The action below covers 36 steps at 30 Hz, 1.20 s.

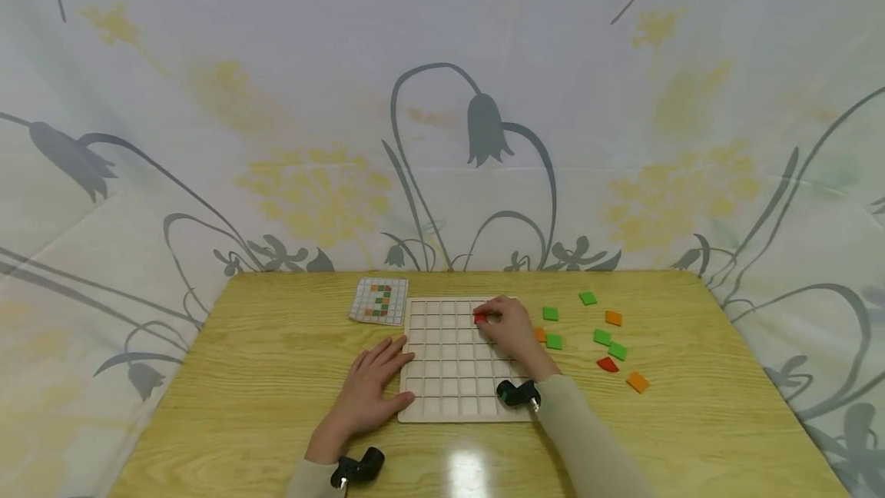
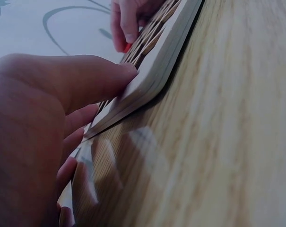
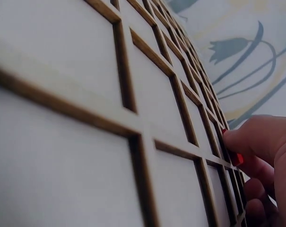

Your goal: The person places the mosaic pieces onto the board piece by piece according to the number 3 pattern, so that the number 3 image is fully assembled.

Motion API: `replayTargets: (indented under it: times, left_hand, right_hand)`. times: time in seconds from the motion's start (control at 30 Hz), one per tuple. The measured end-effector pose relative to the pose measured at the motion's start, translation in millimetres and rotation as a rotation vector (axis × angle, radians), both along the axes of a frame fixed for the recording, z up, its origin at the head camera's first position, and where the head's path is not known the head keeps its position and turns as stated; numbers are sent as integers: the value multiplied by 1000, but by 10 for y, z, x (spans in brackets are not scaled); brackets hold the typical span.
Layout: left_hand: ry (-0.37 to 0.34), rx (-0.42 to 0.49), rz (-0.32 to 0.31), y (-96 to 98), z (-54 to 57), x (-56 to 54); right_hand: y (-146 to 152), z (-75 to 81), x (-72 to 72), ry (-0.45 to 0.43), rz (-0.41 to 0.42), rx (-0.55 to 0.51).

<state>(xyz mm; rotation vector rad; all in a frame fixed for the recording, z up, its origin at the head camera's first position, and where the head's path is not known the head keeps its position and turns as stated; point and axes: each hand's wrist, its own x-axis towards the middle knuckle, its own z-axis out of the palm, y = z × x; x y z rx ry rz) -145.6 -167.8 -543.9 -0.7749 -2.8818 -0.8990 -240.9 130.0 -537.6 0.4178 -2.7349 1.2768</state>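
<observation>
A pale wooden grid board [image 1: 449,386] with square recesses lies on the table. My right hand [image 1: 510,327] pinches a small red tile [image 1: 480,318] over a cell near the board's far right corner. In the right wrist view the red tile [image 3: 236,158] sits between thumb and fingers, right at the grid bars. My left hand [image 1: 373,386] lies with fingers spread at the board's left edge. Its thumb [image 2: 126,73] rests on the board's near left corner in the left wrist view.
A printed pattern card [image 1: 356,306] lies beyond the board's left side. Right of the board several green tiles [image 1: 588,298], several orange tiles [image 1: 638,382] and a red quarter-round tile [image 1: 608,364] are scattered on the wood-grain table [image 1: 249,375]. A flowered curtain [image 1: 442,198] hangs behind.
</observation>
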Motion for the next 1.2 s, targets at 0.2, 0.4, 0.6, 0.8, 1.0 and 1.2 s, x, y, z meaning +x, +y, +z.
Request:
replayTargets:
  times: [0.2, 0.4, 0.6, 0.8, 1.0, 1.2]
  left_hand:
    - [-16, 4, 2, -14, 3, 1]
    - [-12, 7, 9, -8, 21, -4]
    - [-17, 7, 12, 8, 27, -2]
    - [-19, 12, 13, 6, 25, 25]
    - [-13, 18, 10, 10, 31, 22]
    - [-11, 20, 14, 18, 44, 24]
  right_hand:
    - [0, 9, -3, -2, 20, -3]
    - [13, -11, -21, 6, 38, -19]
    - [18, 18, 1, -53, 17, -52]
    - [11, 40, 46, -63, 11, -89]
    - [16, 35, 51, -39, 19, -107]
    - [20, 32, 57, -43, 25, -108]
